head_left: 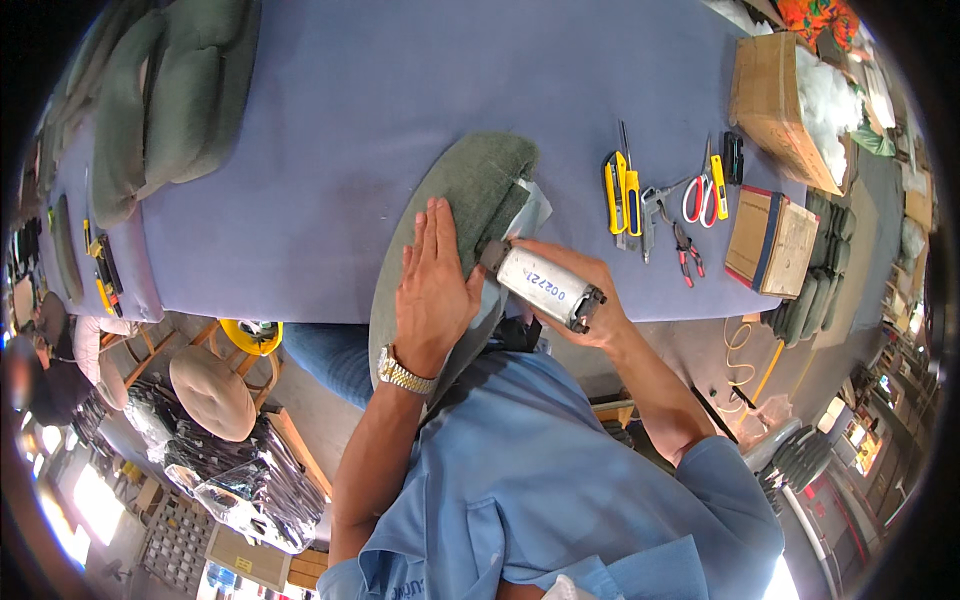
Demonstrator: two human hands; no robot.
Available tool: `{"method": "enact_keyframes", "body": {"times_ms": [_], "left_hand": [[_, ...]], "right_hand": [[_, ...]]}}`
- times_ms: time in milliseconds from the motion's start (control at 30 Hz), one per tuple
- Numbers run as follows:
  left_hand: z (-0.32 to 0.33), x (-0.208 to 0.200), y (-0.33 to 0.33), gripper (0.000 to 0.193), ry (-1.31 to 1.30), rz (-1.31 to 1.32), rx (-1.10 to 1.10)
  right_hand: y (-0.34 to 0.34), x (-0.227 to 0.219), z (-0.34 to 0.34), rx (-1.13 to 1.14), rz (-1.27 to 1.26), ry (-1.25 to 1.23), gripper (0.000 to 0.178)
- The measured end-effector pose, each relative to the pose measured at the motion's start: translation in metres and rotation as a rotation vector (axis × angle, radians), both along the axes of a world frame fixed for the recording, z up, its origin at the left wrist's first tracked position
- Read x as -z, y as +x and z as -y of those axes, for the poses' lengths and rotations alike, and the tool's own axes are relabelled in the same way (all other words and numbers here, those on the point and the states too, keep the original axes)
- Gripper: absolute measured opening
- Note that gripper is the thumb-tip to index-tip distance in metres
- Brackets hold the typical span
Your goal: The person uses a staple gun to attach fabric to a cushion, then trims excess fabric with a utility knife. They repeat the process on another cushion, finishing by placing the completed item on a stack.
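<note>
A dark green padded cushion (450,190) stands tilted at the near edge of the table, leaning toward my body. My left hand (432,285) lies flat on its green face, fingers stretched out. Wrapped in my right hand (600,300) is a silver staple gun (545,280), its dark nose against or very near the cushion's right-hand edge. Pale lining (533,212) sticks out along that edge beside the nose. The cushion's lower end is partly hidden by my left forearm.
Yellow utility knives (622,195), red-handled scissors (706,200) and pliers (686,252) lie on the blue-covered table (330,120) to the right. Beyond are a cardboard box (775,105) with white stuffing and a smaller box (770,243). Green cushions (185,100) sit far left; a beige round cushion (213,392) is below.
</note>
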State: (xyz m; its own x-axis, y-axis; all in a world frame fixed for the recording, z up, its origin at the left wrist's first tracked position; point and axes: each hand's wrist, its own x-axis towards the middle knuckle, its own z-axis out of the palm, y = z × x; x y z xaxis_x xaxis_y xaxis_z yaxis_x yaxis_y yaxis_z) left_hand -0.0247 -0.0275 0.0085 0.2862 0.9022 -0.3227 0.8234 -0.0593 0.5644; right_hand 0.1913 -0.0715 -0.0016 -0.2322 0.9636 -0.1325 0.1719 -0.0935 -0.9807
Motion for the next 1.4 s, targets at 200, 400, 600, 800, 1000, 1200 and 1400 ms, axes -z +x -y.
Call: {"method": "enact_keyframes", "body": {"times_ms": [200, 400, 600, 800, 1000, 1200, 1400], "left_hand": [[0.002, 0.002, 0.0, 0.092, -0.027, -0.017, -0.007], [-0.001, -0.001, 0.002, 0.094, -0.056, -0.011, -0.016], [0.0, -0.002, 0.002, 0.094, -0.028, -0.006, -0.019], [0.0, 0.001, 0.001, 0.093, -0.016, -0.01, -0.007], [0.002, 0.008, 0.002, 0.092, 0.033, 0.021, -0.022], [-0.003, 0.007, -0.003, 0.101, -0.01, 0.058, 0.028], [-0.03, 0.033, -0.066, 0.075, -0.407, 0.64, 0.058]], "right_hand": [[0.001, -0.005, 0.001, -0.037, -0.016, 0.014, 0.065], [-0.009, -0.012, -0.001, 0.012, -0.049, -0.2, 0.075], [-0.011, -0.006, 0.006, 0.024, 0.034, -0.034, 0.071], [-0.01, -0.008, 0.013, 0.002, 0.007, -0.025, 0.072], [-0.016, -0.021, 0.002, -0.021, 0.009, -0.094, 0.069], [-0.017, -0.017, 0.006, -0.01, -0.043, -0.12, 0.062], [-0.015, -0.006, 0.011, 0.014, -0.033, 0.025, 0.064]]}}
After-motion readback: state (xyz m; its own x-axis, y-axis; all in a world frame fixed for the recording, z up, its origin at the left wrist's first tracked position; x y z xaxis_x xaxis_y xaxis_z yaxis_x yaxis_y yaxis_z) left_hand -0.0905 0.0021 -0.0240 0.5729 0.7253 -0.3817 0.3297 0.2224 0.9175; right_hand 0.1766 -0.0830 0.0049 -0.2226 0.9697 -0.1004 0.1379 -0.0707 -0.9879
